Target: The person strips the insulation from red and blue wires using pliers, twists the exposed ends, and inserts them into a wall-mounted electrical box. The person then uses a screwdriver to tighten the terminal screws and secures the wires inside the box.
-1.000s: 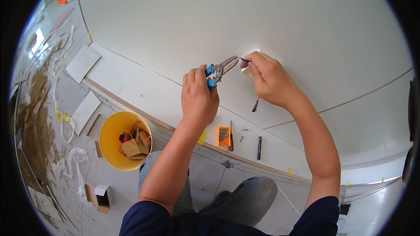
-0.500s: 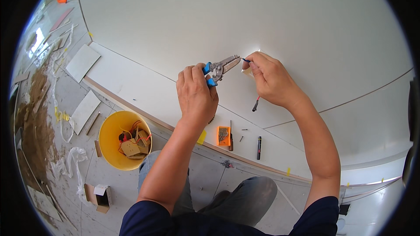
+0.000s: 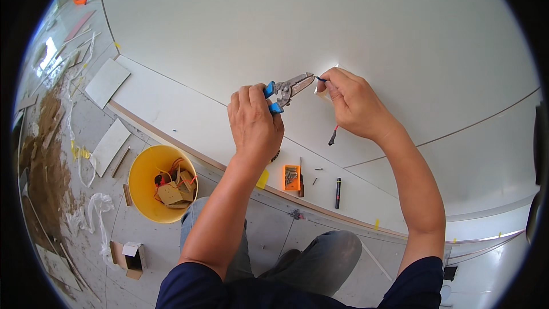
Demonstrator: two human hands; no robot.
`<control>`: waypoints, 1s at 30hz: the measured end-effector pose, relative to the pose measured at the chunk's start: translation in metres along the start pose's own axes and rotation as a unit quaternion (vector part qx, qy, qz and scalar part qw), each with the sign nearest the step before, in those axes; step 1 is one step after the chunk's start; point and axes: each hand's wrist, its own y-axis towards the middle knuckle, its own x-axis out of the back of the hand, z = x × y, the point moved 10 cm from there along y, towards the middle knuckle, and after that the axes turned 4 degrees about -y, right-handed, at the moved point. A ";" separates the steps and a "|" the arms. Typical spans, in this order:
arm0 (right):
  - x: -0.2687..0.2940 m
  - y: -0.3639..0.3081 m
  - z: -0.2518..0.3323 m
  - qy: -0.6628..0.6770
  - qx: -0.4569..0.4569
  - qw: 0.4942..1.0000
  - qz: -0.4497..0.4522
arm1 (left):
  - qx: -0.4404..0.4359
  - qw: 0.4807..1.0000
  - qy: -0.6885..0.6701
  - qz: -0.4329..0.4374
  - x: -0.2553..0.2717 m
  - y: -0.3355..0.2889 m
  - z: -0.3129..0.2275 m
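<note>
Wire strippers (image 3: 290, 88) with blue handles are held in my left hand (image 3: 255, 123), their jaws pointing up and right. A blue wire (image 3: 321, 79) is pinched between the thumb and fingers of my right hand (image 3: 355, 103), its end right by the jaw tips. Whether the jaws grip the wire is too small to tell. Below my right hand hangs a red wire (image 3: 336, 129) with a dark end (image 3: 331, 138). Behind the fingers, a pale square box or opening (image 3: 323, 92) in the white wall panel (image 3: 400, 28) is partly hidden.
On the white ledge (image 3: 189, 102) sit an orange box of screws (image 3: 291, 177), a screwdriver (image 3: 301, 186), loose screws (image 3: 314, 181) and a black marker (image 3: 338, 193). A yellow bucket (image 3: 142, 183) with scraps stands on the floor at left, near an open carton (image 3: 132, 257) and cut boards (image 3: 110, 146).
My left hand has shifted very slightly left with the wire strippers. My right hand keeps its pinch on the blue wire; little else differs.
</note>
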 end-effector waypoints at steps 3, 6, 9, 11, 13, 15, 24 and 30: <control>0.001 -0.001 -0.001 0.014 0.005 1.000 0.004 | 0.006 1.000 0.004 0.025 -0.001 0.002 0.001; 0.002 -0.003 -0.003 0.027 0.014 0.999 0.023 | -0.007 0.998 -0.028 0.053 -0.004 0.001 0.001; 0.005 -0.005 -0.003 0.039 0.012 0.998 0.043 | -0.005 0.994 -0.067 0.090 -0.014 -0.001 0.004; 0.007 -0.008 -0.002 0.048 0.014 0.998 0.043 | -0.016 0.994 -0.070 0.086 -0.013 -0.003 0.001; 0.009 -0.009 -0.002 0.059 0.025 0.997 0.031 | -0.028 0.995 -0.059 0.069 -0.009 -0.003 -0.003; 0.009 -0.013 -0.006 0.068 0.019 0.997 0.014 | -0.042 0.997 -0.039 0.048 -0.004 -0.002 -0.009; 0.040 -0.089 -0.006 -0.025 0.030 0.968 -0.247 | 0.046 0.993 -0.084 0.064 -0.010 -0.007 0.023; -0.006 -0.123 -0.008 -0.015 0.009 0.973 -0.229 | 0.089 0.981 -0.119 0.125 -0.026 -0.014 0.045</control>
